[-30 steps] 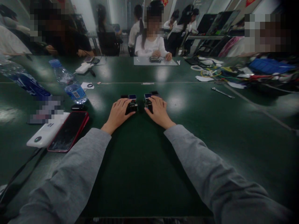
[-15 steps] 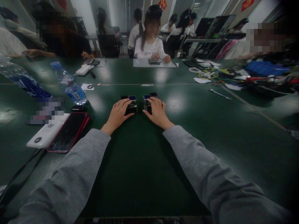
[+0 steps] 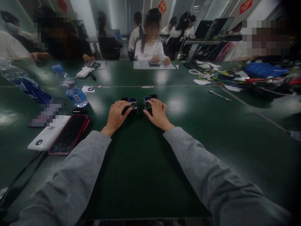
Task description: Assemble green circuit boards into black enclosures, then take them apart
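Observation:
Two small black devices with blue tops sit side by side on the dark green table (image 3: pixel 141 163). My left hand (image 3: pixel 117 116) lies over the left device (image 3: pixel 133 106), fingers curled on it and thumb along its near side. My right hand (image 3: pixel 158 115) covers the right device (image 3: pixel 147 103), fingers bent over its top. Only the inner ends of both devices show past my fingers. Grey sleeves cover both forearms.
At the left lie a red-cased phone (image 3: pixel 69 134), a white power bank (image 3: pixel 48 137), a small black object (image 3: pixel 78 110) and water bottles (image 3: pixel 70 86). A wrench (image 3: pixel 219 95) and tangled cables (image 3: pixel 211 74) lie at the right. Several people sit across the table; one works on a white mat (image 3: pixel 154 65).
My left thumb has shifted slightly on the left device. The view has tilted up a little. Both hands stay on the devices.

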`<state>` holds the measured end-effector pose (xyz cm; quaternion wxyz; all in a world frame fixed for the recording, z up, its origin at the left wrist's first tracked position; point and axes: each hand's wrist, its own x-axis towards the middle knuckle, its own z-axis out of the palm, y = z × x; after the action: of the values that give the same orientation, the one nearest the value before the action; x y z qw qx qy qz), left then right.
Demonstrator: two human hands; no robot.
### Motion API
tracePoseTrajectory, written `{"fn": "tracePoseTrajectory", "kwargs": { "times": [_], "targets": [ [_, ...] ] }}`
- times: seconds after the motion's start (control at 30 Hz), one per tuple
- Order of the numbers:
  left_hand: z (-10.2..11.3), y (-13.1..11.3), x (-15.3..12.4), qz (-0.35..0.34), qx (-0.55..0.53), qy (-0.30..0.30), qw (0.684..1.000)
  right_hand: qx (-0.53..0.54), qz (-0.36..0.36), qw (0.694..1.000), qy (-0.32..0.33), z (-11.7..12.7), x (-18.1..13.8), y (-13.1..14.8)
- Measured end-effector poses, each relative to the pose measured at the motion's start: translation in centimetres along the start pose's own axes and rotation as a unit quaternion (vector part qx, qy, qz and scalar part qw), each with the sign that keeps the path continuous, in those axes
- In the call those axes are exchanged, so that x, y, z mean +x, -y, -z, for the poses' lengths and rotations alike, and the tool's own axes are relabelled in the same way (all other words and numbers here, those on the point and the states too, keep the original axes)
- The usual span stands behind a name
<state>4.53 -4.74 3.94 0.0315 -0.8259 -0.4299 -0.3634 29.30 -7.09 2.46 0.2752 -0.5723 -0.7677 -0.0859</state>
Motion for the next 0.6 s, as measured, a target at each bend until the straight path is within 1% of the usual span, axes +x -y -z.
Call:
{"fn": "tracePoseTrajectory", "kwargs": {
  "times": [0.1,0.2,0.23,0.3,0.33,0.43,0.5,0.6],
  "targets": [
    [0.4,0.9,0.0,0.045,0.006,-0.061,0.997,0.014,-0.037,0.998,-0.054,0.4,0.1,0.1],
    [0.7,2.3,-0.1,0.057,0.021,-0.073,0.996,0.04,-0.12,0.982,-0.139,0.2,0.4,-0.8],
    [0.7,2.8,-0.2,0.069,0.028,-0.066,0.995,0.053,-0.149,0.974,-0.162,-0.1,0.5,-1.4],
    [0.7,3.7,-0.3,0.112,0.047,-0.043,0.992,0.082,-0.204,0.957,-0.19,-0.9,0.7,-2.6],
    [0.6,4.0,-0.3,0.136,0.053,-0.021,0.989,0.098,-0.231,0.948,-0.195,-1.4,0.8,-3.3],
    [0.2,4.5,-0.4,0.197,0.072,0.044,0.977,0.147,-0.292,0.927,-0.186,-2.6,0.9,-4.6],
    [0.0,4.5,-0.5,0.202,0.092,0.076,0.972,0.167,-0.29,0.926,-0.176,-2.8,0.9,-4.9],
    [-0.2,4.0,-0.4,0.18,0.14,0.131,0.965,0.174,-0.24,0.942,-0.16,-2.6,0.8,-4.5]
  ]
}}
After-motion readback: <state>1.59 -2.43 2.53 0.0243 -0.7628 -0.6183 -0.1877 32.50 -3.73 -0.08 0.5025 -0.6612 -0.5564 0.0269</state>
